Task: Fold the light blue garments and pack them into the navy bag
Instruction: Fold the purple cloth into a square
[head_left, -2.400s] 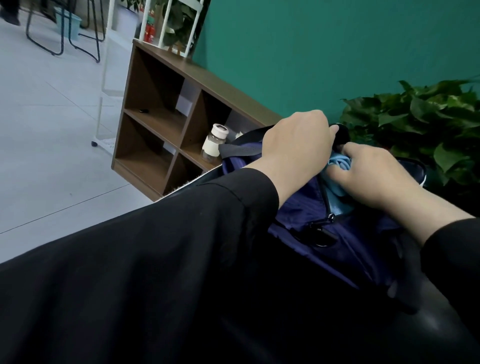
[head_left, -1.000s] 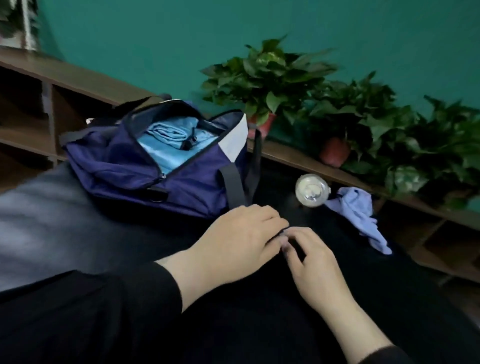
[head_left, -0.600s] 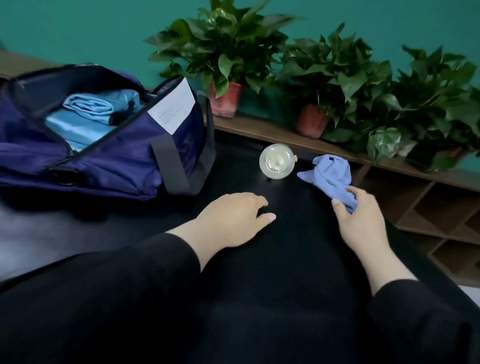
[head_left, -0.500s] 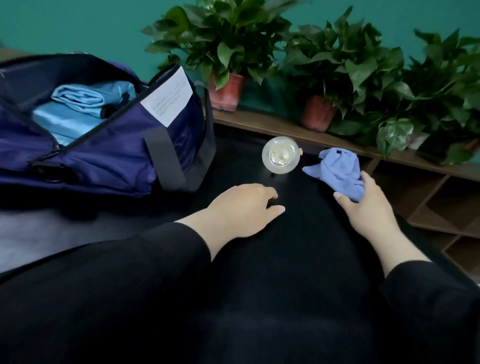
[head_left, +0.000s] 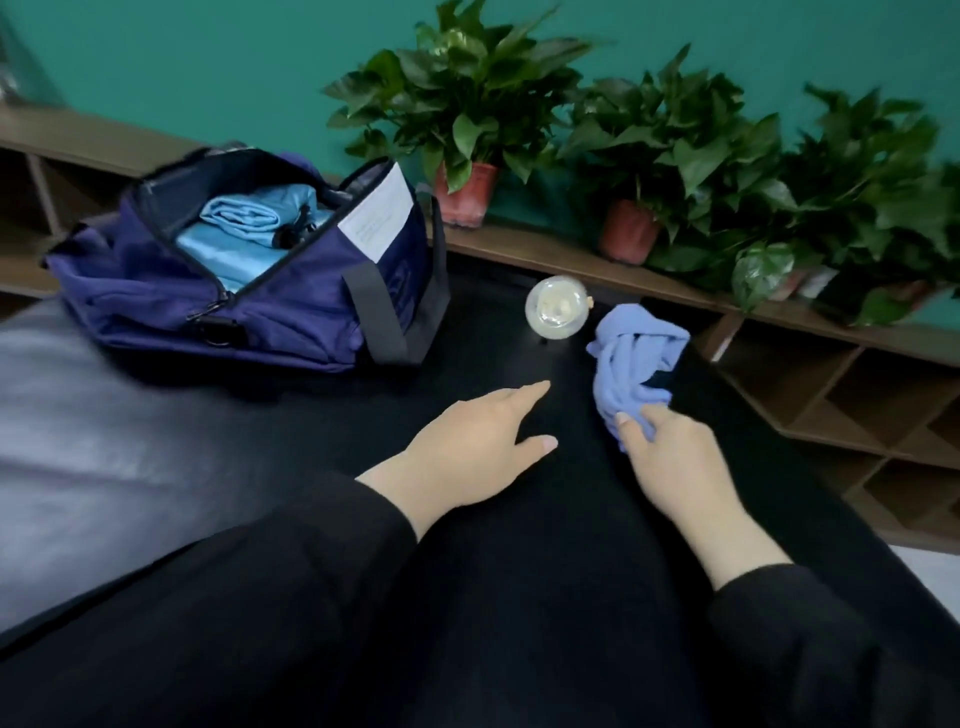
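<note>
Head view shows the right hand (head_left: 670, 457) pinching a crumpled light blue garment (head_left: 631, 364) near the black desk's (head_left: 519, 597) far right edge, the left hand (head_left: 467, 447) resting flat with relaxed fingers, the navy bag (head_left: 249, 306) open at far left.

**An office or lounge corner**

A teal wall (head_left: 208, 62) at 12 o'clock backs a low wooden cubby shelf (head_left: 831, 395) running to 3 o'clock, lined with potted plants (head_left: 467, 104); a black padded bench (head_left: 467, 571) fills the foreground
</note>
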